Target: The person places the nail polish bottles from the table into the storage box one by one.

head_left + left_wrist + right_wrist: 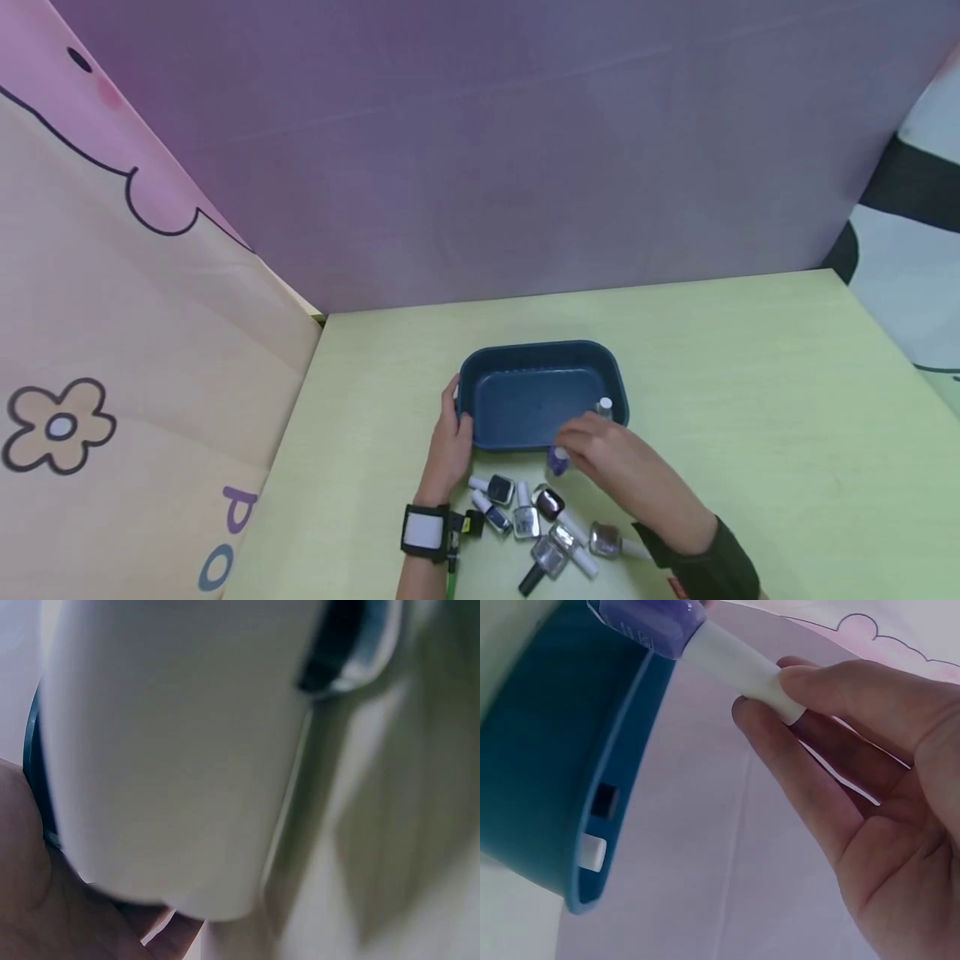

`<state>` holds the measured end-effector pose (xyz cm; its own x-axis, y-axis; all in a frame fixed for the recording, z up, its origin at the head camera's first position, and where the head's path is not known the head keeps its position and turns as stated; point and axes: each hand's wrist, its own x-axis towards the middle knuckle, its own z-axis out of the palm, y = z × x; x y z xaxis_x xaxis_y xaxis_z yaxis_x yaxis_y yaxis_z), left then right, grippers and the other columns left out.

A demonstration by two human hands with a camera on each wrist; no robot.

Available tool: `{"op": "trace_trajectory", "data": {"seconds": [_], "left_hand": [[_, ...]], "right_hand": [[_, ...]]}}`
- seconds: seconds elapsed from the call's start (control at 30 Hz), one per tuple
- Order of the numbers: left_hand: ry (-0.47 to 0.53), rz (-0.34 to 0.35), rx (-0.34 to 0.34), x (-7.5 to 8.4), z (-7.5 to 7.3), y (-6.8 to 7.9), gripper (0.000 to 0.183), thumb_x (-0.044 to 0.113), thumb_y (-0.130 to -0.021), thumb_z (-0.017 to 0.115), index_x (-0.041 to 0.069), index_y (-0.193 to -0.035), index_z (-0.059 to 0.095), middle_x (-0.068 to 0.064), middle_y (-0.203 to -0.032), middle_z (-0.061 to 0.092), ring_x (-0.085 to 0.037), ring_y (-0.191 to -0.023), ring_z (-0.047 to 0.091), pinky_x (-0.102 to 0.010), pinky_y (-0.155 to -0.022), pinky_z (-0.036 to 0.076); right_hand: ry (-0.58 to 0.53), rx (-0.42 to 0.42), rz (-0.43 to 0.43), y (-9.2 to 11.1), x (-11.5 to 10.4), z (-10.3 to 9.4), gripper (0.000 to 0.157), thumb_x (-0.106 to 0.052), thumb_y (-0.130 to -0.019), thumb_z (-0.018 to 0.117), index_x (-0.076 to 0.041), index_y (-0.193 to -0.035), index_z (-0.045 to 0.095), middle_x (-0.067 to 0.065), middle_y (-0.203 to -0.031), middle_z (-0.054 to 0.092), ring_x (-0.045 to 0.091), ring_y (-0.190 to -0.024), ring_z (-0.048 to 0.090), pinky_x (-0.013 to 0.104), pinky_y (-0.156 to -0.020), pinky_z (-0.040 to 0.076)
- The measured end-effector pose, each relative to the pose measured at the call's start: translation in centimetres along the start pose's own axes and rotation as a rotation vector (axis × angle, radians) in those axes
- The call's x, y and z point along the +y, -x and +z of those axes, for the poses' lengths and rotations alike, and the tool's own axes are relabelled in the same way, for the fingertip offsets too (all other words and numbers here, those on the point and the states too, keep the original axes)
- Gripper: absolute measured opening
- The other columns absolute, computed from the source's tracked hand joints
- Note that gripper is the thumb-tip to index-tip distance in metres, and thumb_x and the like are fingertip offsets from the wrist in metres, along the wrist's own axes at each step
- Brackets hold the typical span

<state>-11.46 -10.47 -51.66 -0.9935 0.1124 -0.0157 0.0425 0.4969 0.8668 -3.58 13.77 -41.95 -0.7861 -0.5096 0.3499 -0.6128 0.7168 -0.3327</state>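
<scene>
A dark blue plastic bin [543, 354] stands on the table. My left hand [450, 446] holds its left side, fingers along the outer wall and thumb at the rim. By the bin's near right edge, my right hand [607, 450] pinches a purple nail polish bottle [649, 622] by its long white cap [742, 671]. The bottle is tilted and lies just outside the rim in the head view. Inside the bin, at its right end, a bottle with a white cap [604, 404] stands partly hidden. The right wrist view also shows a dark cap [605, 801] there.
Several nail polish bottles lie in a loose group in front of the bin, among them a dark one [501, 490], a silver one [527, 522] and a brown one [604, 540]. A purple panel [525, 167] rises behind the pale table [750, 400]. A blurred pale shape fills the left wrist view.
</scene>
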Motion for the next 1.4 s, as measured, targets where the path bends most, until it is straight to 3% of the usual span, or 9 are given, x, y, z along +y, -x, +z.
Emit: {"op": "trace_trajectory", "data": {"seconds": [0.2, 0.47, 0.6, 0.73, 0.83, 1.0, 1.23, 1.4], "left_hand": [[-0.003, -0.006, -0.005, -0.2, 0.1, -0.2, 0.055, 0.023, -0.097, 0.031, 0.037, -0.146, 0.012, -0.008, -0.087, 0.047, -0.021, -0.064, 0.042, -0.036, -0.059, 0.037], [-0.006, -0.005, -0.001, -0.4, 0.1, -0.2, 0.054, 0.023, -0.097, 0.031, 0.036, -0.146, 0.012, -0.007, -0.086, 0.047, -0.021, -0.064, 0.043, -0.036, -0.06, 0.037], [-0.006, -0.001, 0.006, -0.4, 0.2, -0.3, 0.054, 0.023, -0.097, 0.031, 0.037, -0.146, 0.013, -0.006, -0.105, 0.052, -0.019, -0.075, 0.048, -0.035, -0.066, 0.039], [-0.004, 0.001, 0.008, -0.3, 0.2, -0.2, 0.054, 0.023, -0.097, 0.031, 0.04, -0.145, 0.013, -0.003, -0.128, 0.045, -0.019, -0.085, 0.048, -0.034, -0.069, 0.039], [-0.003, 0.0, 0.006, -0.2, 0.2, -0.1, 0.054, 0.023, -0.097, 0.031, 0.041, -0.145, 0.012, -0.005, -0.127, 0.046, -0.02, -0.084, 0.049, -0.035, -0.068, 0.039], [-0.004, 0.014, 0.02, -0.3, 0.3, 0.0, 0.054, 0.023, -0.097, 0.032, 0.039, -0.145, 0.013, -0.003, -0.134, 0.043, -0.018, -0.101, 0.047, -0.036, -0.082, 0.037], [0.007, 0.011, 0.02, -0.3, 0.3, 0.0, 0.054, 0.023, -0.097, 0.032, 0.041, -0.144, 0.013, -0.002, -0.144, 0.035, -0.016, -0.114, 0.044, -0.039, -0.095, 0.034], [0.005, 0.019, 0.02, -0.3, 0.2, 0.0, 0.054, 0.023, -0.097, 0.032, 0.04, -0.144, 0.013, -0.004, -0.142, 0.038, -0.016, -0.113, 0.045, -0.04, -0.095, 0.035]], "right_hand": [[0.028, 0.037, 0.007, 0.0, -0.2, -0.6, 0.024, -0.008, -0.074, 0.068, -0.011, -0.098, 0.068, -0.002, -0.1, 0.063, 0.012, -0.093, 0.057, 0.022, -0.081, 0.045], [0.018, 0.089, 0.013, 0.0, -0.3, -1.0, 0.023, -0.007, -0.074, 0.068, -0.011, -0.097, 0.068, -0.002, -0.099, 0.063, 0.011, -0.092, 0.057, 0.022, -0.08, 0.045], [0.017, 0.128, 0.008, -0.1, -0.2, -1.1, 0.024, -0.006, -0.073, 0.069, -0.011, -0.096, 0.068, -0.003, -0.099, 0.063, 0.01, -0.092, 0.057, 0.022, -0.08, 0.045], [0.023, 0.179, -0.003, -0.2, 0.0, -1.3, 0.024, -0.006, -0.072, 0.07, -0.011, -0.096, 0.068, -0.004, -0.098, 0.063, 0.009, -0.093, 0.056, 0.02, -0.081, 0.044], [0.042, 0.211, -0.023, -0.3, 0.1, -1.3, 0.023, -0.006, -0.072, 0.07, -0.011, -0.095, 0.068, -0.004, -0.097, 0.063, 0.009, -0.092, 0.056, 0.018, -0.081, 0.043], [0.081, 0.239, -0.049, -0.7, 0.3, -1.4, 0.024, -0.003, -0.07, 0.071, -0.009, -0.093, 0.068, -0.001, -0.095, 0.064, 0.011, -0.091, 0.057, 0.019, -0.079, 0.044], [0.061, 0.236, 0.036, -1.0, 0.6, -0.9, 0.025, -0.002, -0.072, 0.068, -0.009, -0.096, 0.067, -0.001, -0.096, 0.063, 0.011, -0.092, 0.057, 0.021, -0.078, 0.045], [0.061, 0.224, 0.055, -1.0, 1.1, -0.1, 0.023, -0.003, -0.073, 0.068, -0.009, -0.096, 0.066, -0.001, -0.095, 0.063, 0.011, -0.09, 0.056, 0.022, -0.078, 0.045]]}}
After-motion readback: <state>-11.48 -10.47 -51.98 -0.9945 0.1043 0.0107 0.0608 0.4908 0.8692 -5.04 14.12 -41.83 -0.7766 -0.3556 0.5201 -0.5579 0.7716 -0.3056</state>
